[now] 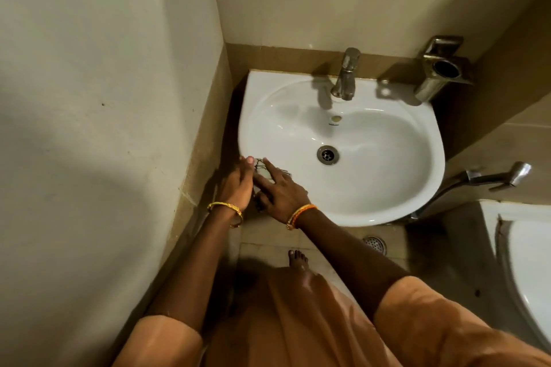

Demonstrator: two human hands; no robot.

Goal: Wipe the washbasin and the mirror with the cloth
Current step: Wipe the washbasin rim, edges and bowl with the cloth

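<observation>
A white oval washbasin [387, 140] hangs on the back wall, with a metal tap [346, 74] at its rear and a round drain [328, 154] in the bowl. A small pale checked cloth [261, 171] lies on the basin's front-left rim. My left hand [238, 185] and my right hand [280, 191] both rest on the cloth, fingers stretched forward and pressing it against the rim. Most of the cloth is hidden under the two hands. No mirror is in view.
A wall [104, 98] stands close on the left, forming a corner with the basin. A steel holder [441, 68] is fixed at the back right. A spray hose [492, 177] and a white toilet [524, 262] sit at the right. My bare foot [298, 259] and a floor drain [375, 243] lie below.
</observation>
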